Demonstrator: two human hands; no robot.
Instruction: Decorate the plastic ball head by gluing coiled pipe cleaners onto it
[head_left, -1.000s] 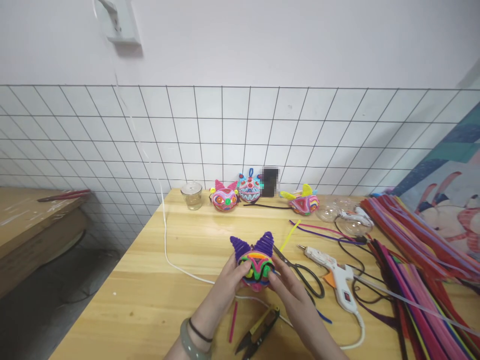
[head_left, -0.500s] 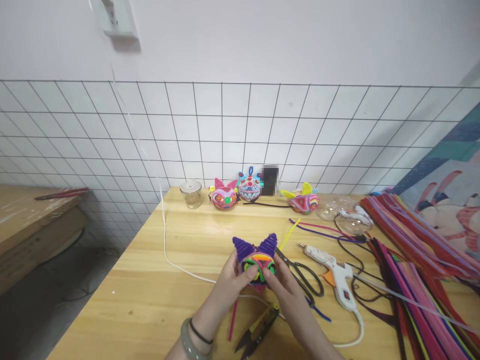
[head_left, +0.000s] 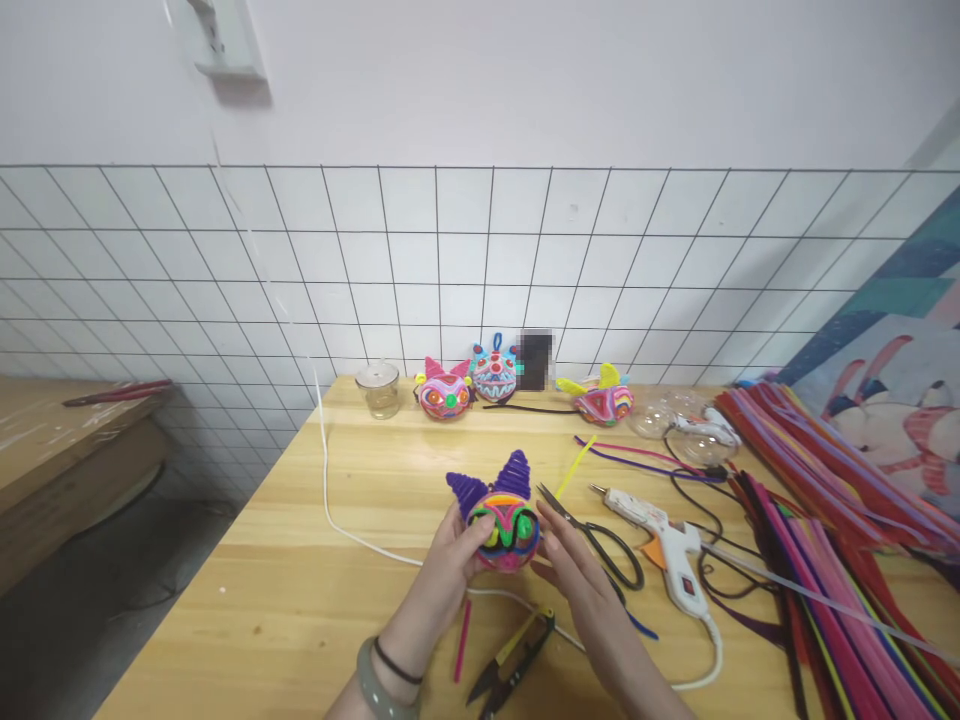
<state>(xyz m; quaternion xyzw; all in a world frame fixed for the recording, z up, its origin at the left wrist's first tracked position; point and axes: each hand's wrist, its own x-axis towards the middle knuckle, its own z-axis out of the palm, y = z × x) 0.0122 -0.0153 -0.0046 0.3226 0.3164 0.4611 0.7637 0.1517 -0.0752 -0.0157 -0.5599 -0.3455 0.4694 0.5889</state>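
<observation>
A round pipe-cleaner animal mask ornament (head_left: 510,545), with two purple pointed ears and coiled green, pink and orange features, is held above the table. My left hand (head_left: 454,560) is closed around its left side, thumb pressed on the front. At its right edge, my right hand (head_left: 574,570) has its fingers stretched out and apart, close beside the ornament; whether the fingertips touch it I cannot tell. Black-handled scissors (head_left: 611,550) lie just beyond my right hand. Yellow-and-black thread snips (head_left: 514,665) rest between my forearms, beside a short pink pipe-cleaner piece (head_left: 463,640).
A white glue gun (head_left: 667,550) with its cord lies to the right, near bundles of coloured pipe cleaners (head_left: 832,590). Finished ornaments (head_left: 444,392), a glass cup (head_left: 379,390) and clear plastic balls (head_left: 682,425) stand along the back. A white cable (head_left: 352,535) crosses the table.
My right thumb has come off the ornament's front and the right hand has moved slightly away. The ornament has shifted left and tilted in my left hand, showing more of its face.
</observation>
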